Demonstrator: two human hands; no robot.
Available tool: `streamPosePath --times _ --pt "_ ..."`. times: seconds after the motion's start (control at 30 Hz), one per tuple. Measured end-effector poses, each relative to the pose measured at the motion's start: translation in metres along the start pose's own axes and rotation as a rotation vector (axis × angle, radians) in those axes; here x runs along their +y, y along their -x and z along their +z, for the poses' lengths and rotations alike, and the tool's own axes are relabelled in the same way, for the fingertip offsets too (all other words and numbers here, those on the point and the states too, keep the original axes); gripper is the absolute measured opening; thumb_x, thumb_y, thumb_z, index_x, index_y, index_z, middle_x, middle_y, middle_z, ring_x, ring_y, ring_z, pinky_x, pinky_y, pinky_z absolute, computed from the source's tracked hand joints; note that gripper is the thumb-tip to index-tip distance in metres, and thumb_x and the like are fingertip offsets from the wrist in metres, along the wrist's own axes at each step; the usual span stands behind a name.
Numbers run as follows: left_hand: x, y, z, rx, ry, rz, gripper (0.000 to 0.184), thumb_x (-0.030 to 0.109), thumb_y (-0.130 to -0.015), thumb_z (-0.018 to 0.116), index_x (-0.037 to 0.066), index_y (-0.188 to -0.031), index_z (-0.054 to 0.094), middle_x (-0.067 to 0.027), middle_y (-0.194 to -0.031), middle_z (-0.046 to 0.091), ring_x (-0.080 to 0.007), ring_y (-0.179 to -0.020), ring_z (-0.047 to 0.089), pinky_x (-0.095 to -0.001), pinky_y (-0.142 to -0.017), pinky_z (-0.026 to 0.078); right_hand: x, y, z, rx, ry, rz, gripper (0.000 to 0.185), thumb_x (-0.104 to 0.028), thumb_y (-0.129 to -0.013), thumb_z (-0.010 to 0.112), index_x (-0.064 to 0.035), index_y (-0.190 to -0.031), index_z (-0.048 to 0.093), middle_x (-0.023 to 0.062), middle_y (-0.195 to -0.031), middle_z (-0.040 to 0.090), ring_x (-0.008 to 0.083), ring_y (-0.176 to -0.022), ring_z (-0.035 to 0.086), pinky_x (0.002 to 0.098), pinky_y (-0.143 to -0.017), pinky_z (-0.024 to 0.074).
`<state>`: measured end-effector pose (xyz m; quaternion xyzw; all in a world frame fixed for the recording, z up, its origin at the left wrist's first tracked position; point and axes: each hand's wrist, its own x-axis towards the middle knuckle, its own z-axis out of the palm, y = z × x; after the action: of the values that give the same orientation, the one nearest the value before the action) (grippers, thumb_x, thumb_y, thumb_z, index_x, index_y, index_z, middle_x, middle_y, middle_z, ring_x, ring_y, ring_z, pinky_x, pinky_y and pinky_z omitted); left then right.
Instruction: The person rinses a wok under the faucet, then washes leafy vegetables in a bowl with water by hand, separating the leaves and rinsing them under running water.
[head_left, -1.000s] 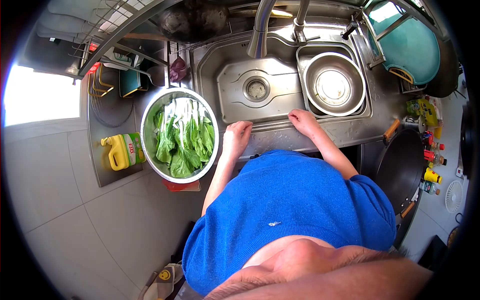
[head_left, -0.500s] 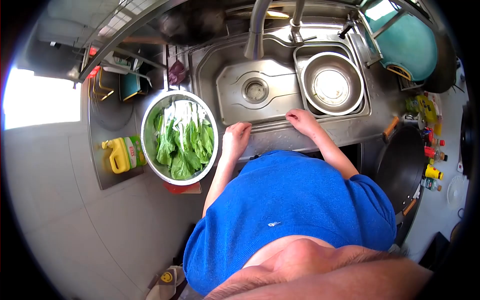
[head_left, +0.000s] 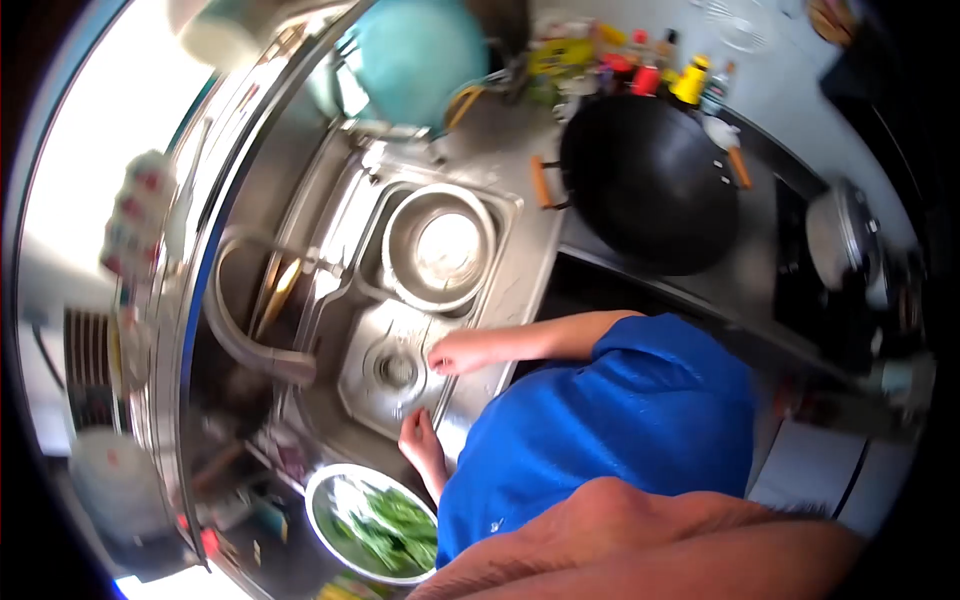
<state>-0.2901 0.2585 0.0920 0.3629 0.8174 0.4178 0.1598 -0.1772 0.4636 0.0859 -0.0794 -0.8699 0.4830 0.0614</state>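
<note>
My left hand point(head_left: 420, 440) is near the front edge of the steel sink point(head_left: 350, 400), its fingers bent together; whether it holds anything is too small to tell. Above the sink's front rim hangs my right hand point(head_left: 458, 353), loosely curled, just below a round steel bowl point(head_left: 440, 247) that sits at the sink's far side. Both hands are apart. A large white-rimmed bowl point(head_left: 325, 520) with leafy greens point(head_left: 395, 530) stands beside my left hand, untouched. The curved faucet point(head_left: 235, 310) reaches over the basin.
A black wok point(head_left: 650, 185) with wooden handles stands on the counter at the upper right, several bottles point(head_left: 690, 80) behind it. Farther right is a lidded pot point(head_left: 843, 238). A teal round board point(head_left: 420, 60) leans in a rack at the top.
The view has turned sharply toward the wok and stove, so the sink and the greens appear rotated. Both hands stay near the sink's front edge, and the bowls remain in place.
</note>
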Motion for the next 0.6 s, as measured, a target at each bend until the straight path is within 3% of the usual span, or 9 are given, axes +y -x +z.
streamPosePath --times 0.07,0.43,0.53,0.6 --pt "-0.008 -0.009 0.012 -0.044 0.017 0.049 0.012 0.007 -0.078 0.059 -0.002 -0.085 0.063 -0.0128 -0.073 0.063 -0.0194 -0.066 0.060 -0.0308 -0.063 0.047 0.003 0.023 -0.002 0.080 -0.076 0.067 0.016 -0.020 -0.076 0.054 -0.0086 -0.083 0.062 0.0105 -0.077 0.062 0.0284 -0.071 0.059 0.0383 -0.064 0.0450" --pt "0.085 -0.035 0.080 -0.411 -0.010 0.265 0.012 0.007 -0.079 0.057 0.000 -0.087 0.063 -0.0144 -0.078 0.064 -0.0213 -0.072 0.062 -0.0300 -0.066 0.047 0.039 0.157 -0.020 0.254 -0.092 0.262 0.018 -0.020 -0.079 0.053 -0.0053 -0.086 0.061 0.0128 -0.080 0.062 0.0295 -0.074 0.059 0.0371 -0.066 0.0450" --pt "0.091 -0.028 0.084 -0.442 -0.014 0.371 0.012 0.007 -0.079 0.057 0.000 -0.087 0.063 -0.0149 -0.078 0.063 -0.0233 -0.072 0.062 -0.0303 -0.067 0.047 0.037 0.186 -0.008 0.466 -0.107 0.349 0.017 -0.020 -0.079 0.052 -0.0056 -0.083 0.061 0.0121 -0.078 0.062 0.0287 -0.073 0.060 0.0360 -0.065 0.0459" --pt "0.095 -0.020 0.080 -0.436 -0.026 0.392 0.011 0.007 -0.079 0.057 0.001 -0.086 0.064 -0.0147 -0.079 0.064 -0.0235 -0.073 0.063 -0.0306 -0.067 0.047 0.028 0.203 -0.004 0.489 -0.071 0.410 0.017 -0.021 -0.079 0.052 -0.0061 -0.083 0.061 0.0120 -0.079 0.063 0.0286 -0.074 0.060 0.0360 -0.066 0.0465"
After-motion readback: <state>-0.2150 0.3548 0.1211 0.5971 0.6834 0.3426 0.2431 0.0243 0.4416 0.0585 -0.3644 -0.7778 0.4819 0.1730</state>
